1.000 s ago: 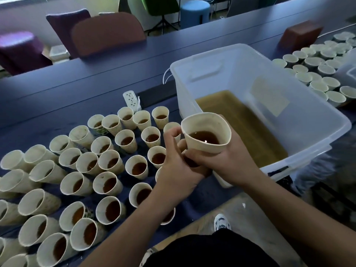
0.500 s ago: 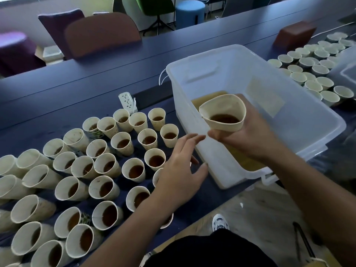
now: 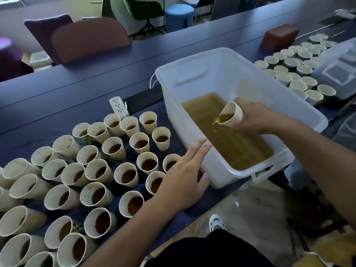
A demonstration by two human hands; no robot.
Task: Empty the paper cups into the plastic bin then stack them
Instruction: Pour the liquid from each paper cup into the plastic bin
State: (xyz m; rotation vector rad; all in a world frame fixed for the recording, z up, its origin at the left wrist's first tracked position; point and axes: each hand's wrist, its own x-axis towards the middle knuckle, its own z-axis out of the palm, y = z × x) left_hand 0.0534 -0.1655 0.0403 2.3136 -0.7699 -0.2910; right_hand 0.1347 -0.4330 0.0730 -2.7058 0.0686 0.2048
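One paper cup (image 3: 232,114), gripped in right hand (image 3: 256,117), is tipped inside the plastic bin (image 3: 217,176) so tea pours onto the pooled liquid. Left hand (image 3: 183,178), fingers straight, holds nothing, touching the bin's near wall, likely steadying it. Dozens of filled cups (image 3: 127,175) remain.

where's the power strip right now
The white power strip lies on the dark table, just left of the plastic bin, behind the filled paper cups.
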